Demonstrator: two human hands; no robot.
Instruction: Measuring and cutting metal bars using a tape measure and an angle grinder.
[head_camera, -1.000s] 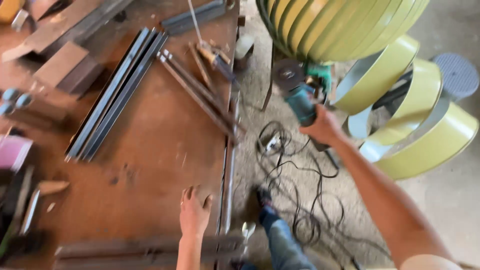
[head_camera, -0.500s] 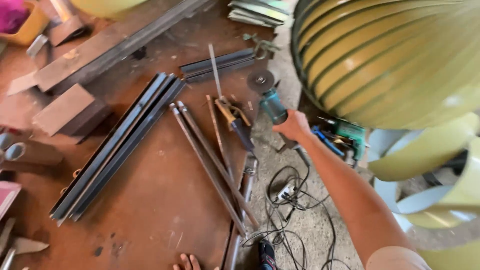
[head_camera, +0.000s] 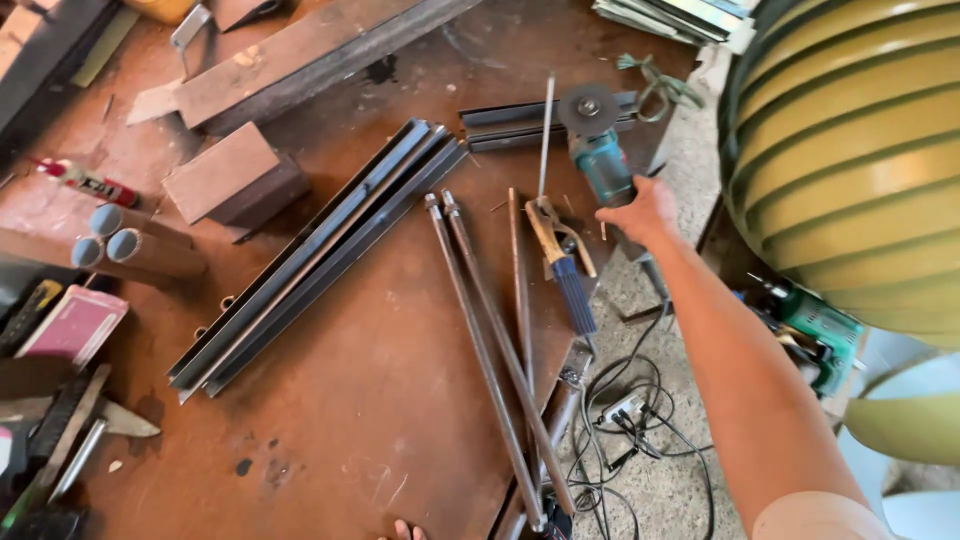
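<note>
Grinder (head_camera: 602, 150): your right hand (head_camera: 640, 212) grips its body above the table (head_camera: 330, 420) edge; keep the disc (head_camera: 588, 108) clear of the rod (head_camera: 545, 140) and electrode holder (head_camera: 562, 255); left fingertips (head_camera: 405, 530), state unclear.

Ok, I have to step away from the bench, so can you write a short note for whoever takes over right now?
Right hand: gripping the teal angle grinder, disc forward, over the far right part of the rusty steel table.
Left hand: only fingertips show at the table's near edge, holding nothing visible.
Beside the grinder: welding electrode holder with a rod clamped in it, two long thin rods, a bundle of angle bars.
Done: grinder is in hand.
Left: disc touches no metal yet; no fresh cut or grinding is visible.
</note>
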